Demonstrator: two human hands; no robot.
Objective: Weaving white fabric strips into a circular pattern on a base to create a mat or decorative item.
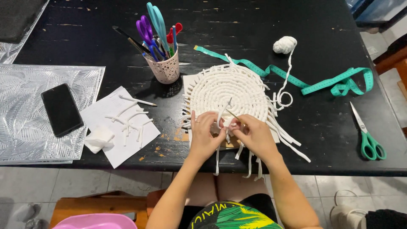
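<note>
While both hands pinch at its near edge, the round white woven cord mat [222, 91] lies flat — fringe trailing. Left hand [204, 135] grips a strand, right hand [254, 133] a thin needle [232, 113]; fingertips hidden.

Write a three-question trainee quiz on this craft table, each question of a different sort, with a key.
1. True or false: the green-handled scissors lie to the right of the round white woven mat.
2. Multiple choice: the black phone rests on (a) the silver embossed placemat, (b) the white paper sheet, (c) the teal measuring tape.
3. Fill in: the pink perforated cup holds pens and ____.

Key: 1 true. 2 a. 3 scissors.

Both the left hand and the right hand work at the mat's near edge, among its loose white strips.
</note>
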